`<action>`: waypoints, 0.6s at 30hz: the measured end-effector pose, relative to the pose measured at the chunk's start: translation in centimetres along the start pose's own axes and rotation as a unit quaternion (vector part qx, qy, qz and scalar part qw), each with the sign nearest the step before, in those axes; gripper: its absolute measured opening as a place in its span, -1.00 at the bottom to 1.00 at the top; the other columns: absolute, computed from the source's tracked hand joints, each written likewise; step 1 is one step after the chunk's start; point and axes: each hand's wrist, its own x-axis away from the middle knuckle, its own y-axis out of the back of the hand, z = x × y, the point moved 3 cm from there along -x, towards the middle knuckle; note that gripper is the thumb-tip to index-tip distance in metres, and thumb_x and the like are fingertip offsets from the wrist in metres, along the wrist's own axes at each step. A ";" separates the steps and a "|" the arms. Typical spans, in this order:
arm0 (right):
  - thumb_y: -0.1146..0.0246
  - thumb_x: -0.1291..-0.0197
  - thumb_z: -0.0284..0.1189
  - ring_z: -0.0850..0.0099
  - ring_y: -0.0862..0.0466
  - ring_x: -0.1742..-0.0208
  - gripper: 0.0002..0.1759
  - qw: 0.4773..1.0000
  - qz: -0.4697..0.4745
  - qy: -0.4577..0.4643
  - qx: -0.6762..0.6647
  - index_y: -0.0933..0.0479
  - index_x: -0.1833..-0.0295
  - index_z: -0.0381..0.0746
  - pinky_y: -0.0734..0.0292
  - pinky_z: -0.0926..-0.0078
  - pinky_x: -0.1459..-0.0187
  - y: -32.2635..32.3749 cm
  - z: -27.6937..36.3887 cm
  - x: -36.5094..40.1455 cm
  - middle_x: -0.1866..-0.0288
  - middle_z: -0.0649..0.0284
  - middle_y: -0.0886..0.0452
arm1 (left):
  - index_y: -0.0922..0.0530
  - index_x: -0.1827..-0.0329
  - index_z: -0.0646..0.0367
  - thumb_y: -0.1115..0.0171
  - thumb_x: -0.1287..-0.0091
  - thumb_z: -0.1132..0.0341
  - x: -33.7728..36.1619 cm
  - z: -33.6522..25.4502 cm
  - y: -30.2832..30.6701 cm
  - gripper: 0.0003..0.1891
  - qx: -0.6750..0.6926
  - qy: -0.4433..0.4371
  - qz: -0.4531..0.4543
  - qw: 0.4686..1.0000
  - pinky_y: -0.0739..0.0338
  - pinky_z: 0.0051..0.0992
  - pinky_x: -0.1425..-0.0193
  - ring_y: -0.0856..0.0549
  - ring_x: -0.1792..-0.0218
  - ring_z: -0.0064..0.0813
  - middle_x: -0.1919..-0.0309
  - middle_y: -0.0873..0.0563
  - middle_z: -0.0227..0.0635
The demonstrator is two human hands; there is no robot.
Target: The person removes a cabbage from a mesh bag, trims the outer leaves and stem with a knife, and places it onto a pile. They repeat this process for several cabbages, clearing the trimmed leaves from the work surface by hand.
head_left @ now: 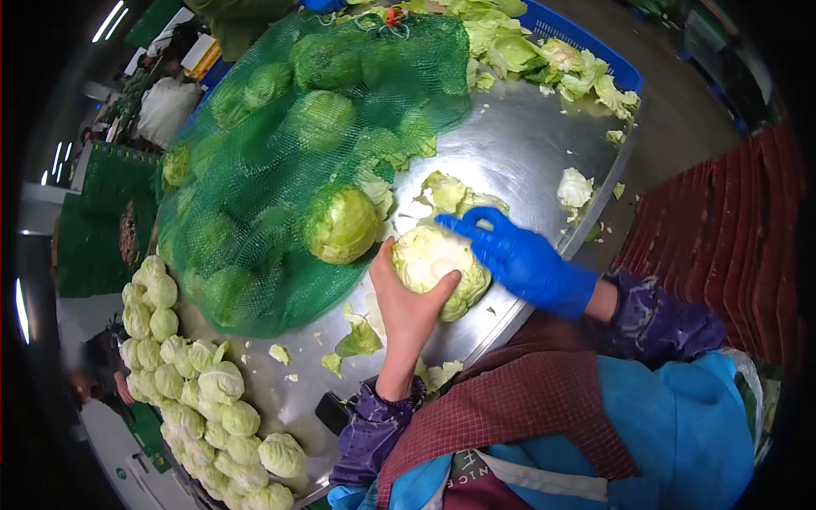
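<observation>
- The bare left hand point(408, 308) is gripping a pale green round cabbage point(432, 255) from its near side. The thumb is pressing across the front and the fingers are wrapping around the left flank.
- The right hand point(520, 255), in a blue rubber glove, is lying over the right side of the same cabbage, with its fingers curling onto the top.
- The cabbage is sitting at the centre of the frame, on the near edge of a shiny round steel table point(527, 144).
- A large green mesh sack full of cabbages point(280, 170) is filling the upper left of the table, just beside the left hand.
- Torn pale cabbage leaves point(359, 340) are lying on the steel below the hands; more are lying just above the held cabbage.
- A heap of trimmed pale cabbages point(204, 399) is running along the lower left.
- A blue plastic crate point(578, 38) at the upper right is holding loose green leaves.
</observation>
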 end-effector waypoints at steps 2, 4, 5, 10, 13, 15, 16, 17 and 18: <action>-0.04 -0.28 -0.37 0.17 -0.64 0.28 -0.43 0.998 0.013 -0.059 0.026 -0.22 -0.42 0.14 -0.59 0.29 0.26 -0.9 0.8 1.2 -0.09 0.15 -0.39 | -0.21 -0.26 0.45 -0.52 0.14 0.11 -0.2 -0.4 -0.4 -0.05 -0.017 -0.011 0.001 1.000 -0.23 -0.23 -0.31 -0.36 -0.19 -0.03 -0.13 -0.36 0.10; -0.05 -0.26 -0.38 0.16 -0.64 0.28 -0.41 0.993 0.031 -0.086 0.070 -0.22 -0.42 0.14 -0.60 0.29 0.25 -1.0 0.8 0.6 -0.08 0.15 -0.40 | -0.21 -0.25 0.46 -0.52 0.15 0.11 -0.2 -0.7 -1.1 -0.05 -0.034 -0.021 0.002 0.999 -0.23 -0.22 -0.31 -0.35 -0.19 -0.01 -0.11 -0.36 0.11; -0.05 -0.24 -0.39 0.15 -0.64 0.28 -0.40 0.986 0.051 -0.109 0.114 -0.22 -0.42 0.15 -0.61 0.28 0.24 -1.0 0.5 0.4 -0.07 0.15 -0.41 | -0.21 -0.24 0.46 -0.52 0.14 0.12 -0.1 -0.9 -1.4 -0.06 -0.055 -0.043 -0.008 0.998 -0.22 -0.20 -0.30 -0.35 -0.18 0.01 -0.11 -0.36 0.12; 0.03 -0.33 -0.34 0.18 -0.64 0.23 -0.42 0.977 0.057 -0.102 0.181 -0.12 -0.46 0.15 -0.59 0.37 0.21 1.6 -4.0 -2.6 0.03 0.11 -0.50 | -0.21 -0.23 0.45 -0.52 0.15 0.15 1.1 -2.0 -2.3 -0.07 -0.104 -0.127 0.013 0.986 -0.21 -0.19 -0.30 -0.33 -0.14 0.06 -0.08 -0.34 0.13; -0.07 -0.31 -0.27 0.20 -0.63 0.25 -0.37 0.993 0.079 -0.082 0.042 -0.10 -0.48 0.06 -0.54 0.34 0.10 -0.5 -5.4 -3.0 0.11 0.06 -0.58 | -0.20 -0.25 0.42 -0.51 0.15 0.16 0.3 -1.2 -1.9 -0.07 -0.085 -0.106 0.022 0.990 -0.20 -0.22 -0.32 -0.33 -0.16 0.00 -0.09 -0.34 0.08; -0.20 -0.21 -0.28 0.26 -0.64 0.20 -0.31 0.989 0.034 -0.122 -0.082 -0.15 -0.45 0.00 -0.52 0.36 0.09 -1.4 -5.1 -3.1 0.10 0.03 -0.61 | -0.21 -0.29 0.34 -0.50 0.15 0.15 -0.4 0.0 -0.1 -0.07 -0.014 -0.060 0.065 0.996 -0.22 -0.24 -0.32 -0.34 -0.20 -0.08 -0.13 -0.32 0.05; -0.20 -0.21 -0.28 0.26 -0.64 0.20 -0.31 0.989 0.038 -0.115 -0.082 -0.15 -0.45 0.00 -0.52 0.36 0.09 -2.0 -6.7 -3.5 0.10 0.03 -0.61 | -0.21 -0.29 0.34 -0.50 0.15 0.15 -0.8 1.0 1.0 -0.07 -0.015 -0.059 0.057 0.996 -0.22 -0.24 -0.32 -0.34 -0.20 -0.08 -0.13 -0.32 0.05; -0.21 -0.18 -0.28 0.21 -0.65 0.21 -0.33 0.989 0.010 -0.129 -0.072 -0.20 -0.41 -0.04 -0.53 0.35 0.11 -2.7 -9.3 -3.5 0.18 0.03 -0.62 | -0.21 -0.31 0.30 -0.50 0.14 0.16 -0.8 2.7 1.7 -0.07 0.039 -0.055 0.102 0.993 -0.24 -0.25 -0.32 -0.34 -0.21 -0.10 -0.15 -0.32 0.04; -0.22 -0.16 -0.28 0.15 -0.65 0.22 -0.36 0.987 -0.019 -0.144 -0.063 -0.24 -0.37 -0.07 -0.54 0.33 0.13 -3.1 -10.7 -3.6 0.25 0.03 -0.63 | -0.21 -0.32 0.27 -0.49 0.14 0.17 -0.5 4.2 2.2 -0.07 0.094 -0.052 0.147 0.983 -0.25 -0.26 -0.32 -0.34 -0.23 -0.13 -0.17 -0.32 0.02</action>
